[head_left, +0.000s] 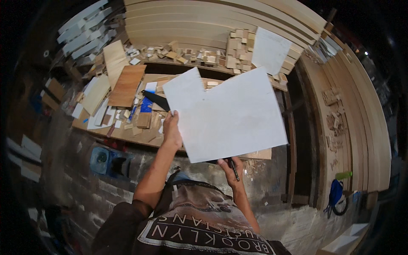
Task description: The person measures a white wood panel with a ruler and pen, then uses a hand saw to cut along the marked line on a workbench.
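Observation:
A flat white board (233, 117) with an angled notch in its far edge is held up in front of me, over the near side of the workbench. My left hand (171, 129) grips its left edge, thumb on the white face and the other fingers hidden behind. At the near edge, my right hand (232, 171) is closed around a slim black pen (234, 169). Its fingertips reach the board's lower edge; whether they also bear its weight I cannot tell. A dark tapered flat piece (156, 100) shows just beyond my left hand, partly behind the board.
Wood offcuts and a brown wooden panel (127, 86) cover the workbench (95, 132). Small blocks (241, 49) are stacked at the back, beside another white board (271, 50). Long planks (361, 106) line the right side. A blue plastic container (100, 160) is on the floor at left.

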Tool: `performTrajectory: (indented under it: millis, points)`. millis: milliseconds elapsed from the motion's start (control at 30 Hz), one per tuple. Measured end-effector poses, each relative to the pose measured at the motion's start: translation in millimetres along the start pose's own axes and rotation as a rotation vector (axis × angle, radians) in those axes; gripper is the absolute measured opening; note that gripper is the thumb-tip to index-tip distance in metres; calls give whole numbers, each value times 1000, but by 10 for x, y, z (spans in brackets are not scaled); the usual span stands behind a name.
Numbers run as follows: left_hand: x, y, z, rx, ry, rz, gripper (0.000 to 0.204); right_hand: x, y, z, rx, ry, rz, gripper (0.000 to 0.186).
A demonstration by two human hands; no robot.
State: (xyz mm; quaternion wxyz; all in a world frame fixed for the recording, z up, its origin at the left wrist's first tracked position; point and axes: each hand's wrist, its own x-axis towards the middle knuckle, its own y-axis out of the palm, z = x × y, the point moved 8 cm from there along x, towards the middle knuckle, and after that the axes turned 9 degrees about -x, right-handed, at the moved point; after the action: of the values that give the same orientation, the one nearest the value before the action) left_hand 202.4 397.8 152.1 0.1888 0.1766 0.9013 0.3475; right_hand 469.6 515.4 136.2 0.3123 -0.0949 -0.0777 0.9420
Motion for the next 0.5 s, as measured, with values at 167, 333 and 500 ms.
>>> performTrajectory:
  millis: [167,333,500]
  points:
    - [307,-930,-909,310,325,-174,31,83,101,-256,41,-89,53,31]
    - [433,-1912,-2126,781,442,-446,36,84,-229,-631,-60,92,-62,58]
    - [509,-2166,-2740,1039,424,-547,49,197,-678,-868,-309,119,-232,67]
